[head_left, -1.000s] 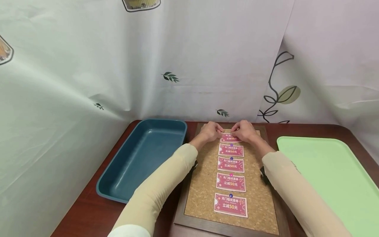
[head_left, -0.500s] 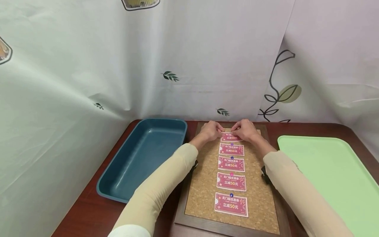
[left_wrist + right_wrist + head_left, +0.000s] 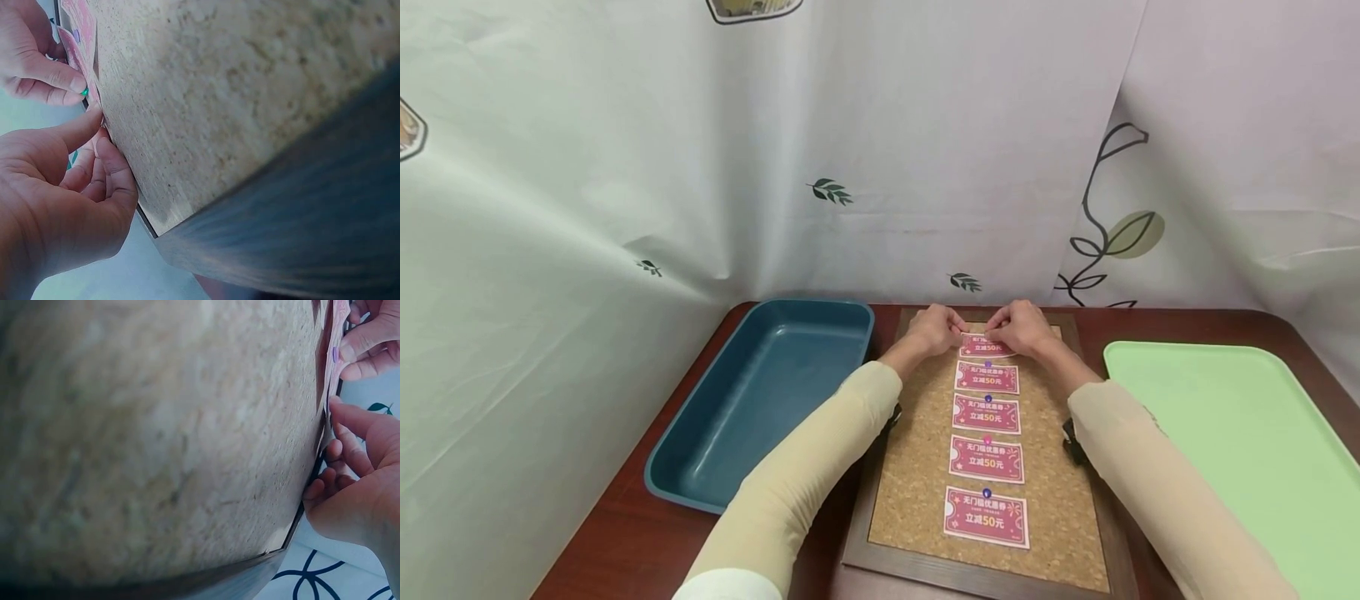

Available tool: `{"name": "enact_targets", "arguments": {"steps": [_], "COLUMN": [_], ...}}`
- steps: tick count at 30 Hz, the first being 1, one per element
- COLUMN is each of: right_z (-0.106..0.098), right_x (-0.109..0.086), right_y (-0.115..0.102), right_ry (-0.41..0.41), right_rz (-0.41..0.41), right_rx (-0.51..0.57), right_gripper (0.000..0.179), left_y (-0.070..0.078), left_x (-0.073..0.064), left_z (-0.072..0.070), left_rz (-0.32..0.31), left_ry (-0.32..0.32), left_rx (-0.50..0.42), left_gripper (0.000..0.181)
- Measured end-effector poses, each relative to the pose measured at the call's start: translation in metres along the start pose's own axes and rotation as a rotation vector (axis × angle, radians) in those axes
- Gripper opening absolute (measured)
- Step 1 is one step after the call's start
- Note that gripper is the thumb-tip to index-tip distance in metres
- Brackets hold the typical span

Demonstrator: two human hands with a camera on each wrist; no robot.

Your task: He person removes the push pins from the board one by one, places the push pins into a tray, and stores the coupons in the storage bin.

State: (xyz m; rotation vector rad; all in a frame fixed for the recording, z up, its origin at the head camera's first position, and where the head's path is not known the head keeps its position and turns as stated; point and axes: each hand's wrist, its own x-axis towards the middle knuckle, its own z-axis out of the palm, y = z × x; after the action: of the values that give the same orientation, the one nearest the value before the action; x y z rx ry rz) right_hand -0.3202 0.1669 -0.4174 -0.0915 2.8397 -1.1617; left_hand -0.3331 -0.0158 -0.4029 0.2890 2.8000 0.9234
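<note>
My left hand (image 3: pixel 934 330) pinches the left edge of the topmost pink coupon (image 3: pixel 985 347) at the far end of a framed corkboard (image 3: pixel 913 492). In the left wrist view a green push pin (image 3: pixel 84 92) shows between the thumb and finger of my right hand (image 3: pixel 1022 330), at the coupon's upper part. Whether its point is in the cork is hidden. Below, several matching coupons run down the board in a column, such as the nearest coupon (image 3: pixel 985 521), each with a pin at its top edge, among them a blue pin (image 3: pixel 987 493) and a pink pin (image 3: pixel 987 441).
A deep blue tray (image 3: pixel 752 400) stands left of the board. On the right lies a light green tray (image 3: pixel 1217 417). All rest on a dark red-brown table (image 3: pixel 595 542). A pale printed sheet (image 3: pixel 895 150) hangs behind and at the sides.
Both hands stay at the top coupon with almost no motion. The view has shifted very slightly.
</note>
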Motion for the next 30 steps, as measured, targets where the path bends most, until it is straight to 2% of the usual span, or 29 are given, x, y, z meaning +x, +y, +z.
{"name": "enact_targets", "arguments": {"steps": [6, 18, 30], "right_z": [0.0004, 0.0000, -0.0042], "right_x": [0.0015, 0.0014, 0.0019], "right_y": [0.0019, -0.0020, -0.0042], "right_ry": [0.013, 0.005, -0.028], "right_rz": [-0.005, 0.050, 0.060], "right_rx": [-0.008, 0.019, 0.024], "right_gripper": [0.018, 0.020, 0.021], "left_y": [0.0001, 0.0029, 0.0037], "left_x": [0.0011, 0.0012, 0.0025], "left_z": [0.0004, -0.0004, -0.0018], "left_rz": [-0.008, -0.018, -0.051], "left_ry": [-0.001, 0.020, 0.027], "left_rx": [0.007, 0.039, -0.016], "left_gripper": [0.004, 0.005, 0.005]}}
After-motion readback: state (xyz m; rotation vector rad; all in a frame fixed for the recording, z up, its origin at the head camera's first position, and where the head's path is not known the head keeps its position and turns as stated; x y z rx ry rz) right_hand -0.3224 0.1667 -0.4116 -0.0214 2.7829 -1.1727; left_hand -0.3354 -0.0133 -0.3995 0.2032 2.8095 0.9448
